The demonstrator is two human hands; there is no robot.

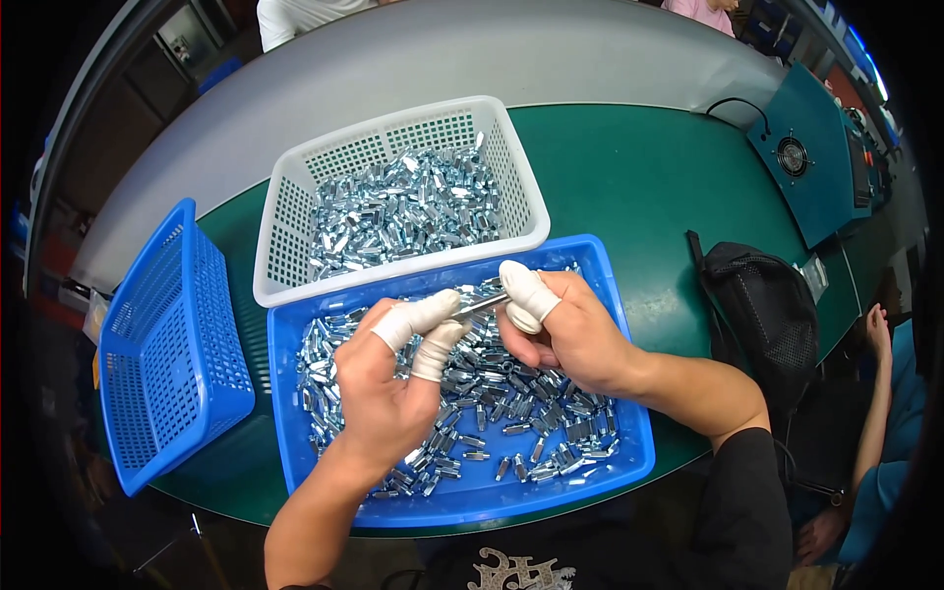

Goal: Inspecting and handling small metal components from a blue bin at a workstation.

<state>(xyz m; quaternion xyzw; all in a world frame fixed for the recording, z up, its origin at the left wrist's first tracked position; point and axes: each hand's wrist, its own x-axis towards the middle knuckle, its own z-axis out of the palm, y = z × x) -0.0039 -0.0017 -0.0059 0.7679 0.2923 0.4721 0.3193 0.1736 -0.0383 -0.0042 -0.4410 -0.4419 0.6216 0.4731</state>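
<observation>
My left hand and my right hand meet above a blue tray filled with several small shiny metal parts. Both hands wear white finger cots on thumb and forefinger. Between those fingertips they pinch one slim metal part, each hand on one end. Behind the tray stands a white perforated basket heaped with the same metal parts.
An empty blue perforated basket lies tilted at the left on the green table. A black mesh bag sits to the right, a teal box with a fan at the far right. Another person's arm shows at the right edge.
</observation>
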